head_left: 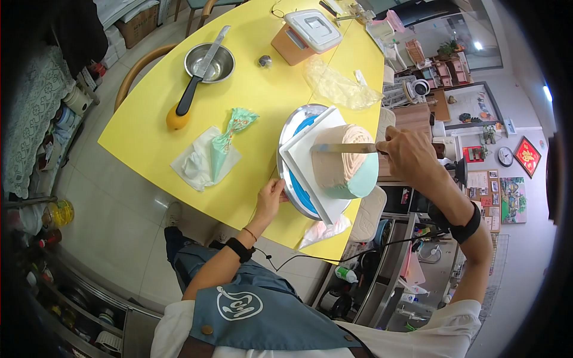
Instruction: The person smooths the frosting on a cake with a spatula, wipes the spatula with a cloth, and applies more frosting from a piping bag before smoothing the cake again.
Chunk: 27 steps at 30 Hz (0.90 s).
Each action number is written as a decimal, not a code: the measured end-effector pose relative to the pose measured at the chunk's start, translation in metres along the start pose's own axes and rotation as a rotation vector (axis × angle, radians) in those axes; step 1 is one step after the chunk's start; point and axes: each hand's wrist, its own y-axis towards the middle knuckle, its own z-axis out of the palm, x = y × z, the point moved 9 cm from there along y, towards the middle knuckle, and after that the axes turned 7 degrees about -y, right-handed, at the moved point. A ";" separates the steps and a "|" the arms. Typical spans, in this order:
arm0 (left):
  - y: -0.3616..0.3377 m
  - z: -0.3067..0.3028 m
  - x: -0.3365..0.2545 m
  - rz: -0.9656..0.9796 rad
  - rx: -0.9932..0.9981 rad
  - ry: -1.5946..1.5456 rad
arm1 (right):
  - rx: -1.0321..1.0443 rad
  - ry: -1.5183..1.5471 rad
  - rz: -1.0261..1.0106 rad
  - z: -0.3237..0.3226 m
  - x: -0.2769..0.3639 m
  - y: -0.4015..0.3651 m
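A round cake (335,161) with peach and mint-green frosting sits on a white square board (303,156). Under the board is a silver turntable (285,128) with a blue top. My right hand (406,156) is closed around the handle of a spatula, whose long metal blade (346,148) lies against the peach frosting on the side of the cake. My left hand (271,197) touches the near-left rim of the turntable with bent fingers. Left of the turntable, a mint-green piping bag (222,149) rests on white paper (200,160).
A serrated knife (203,68) with a black handle lies across a steel bowl (230,62), beside a yellow-orange object (177,118). A lidded orange tub (292,45) and crumpled plastic (337,83) stand farther back. A pinkish piping bag (325,231) lies near the table edge (283,243).
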 end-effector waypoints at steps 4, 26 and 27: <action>0.007 0.000 -0.007 0.000 0.018 0.077 | -0.010 -0.022 -0.021 -0.003 0.007 -0.007; -0.035 0.007 0.042 -0.213 0.131 -0.150 | -0.056 0.128 0.136 -0.013 -0.037 0.014; -0.030 0.003 0.036 -0.186 0.072 -0.248 | -0.045 0.126 0.127 -0.010 -0.036 0.015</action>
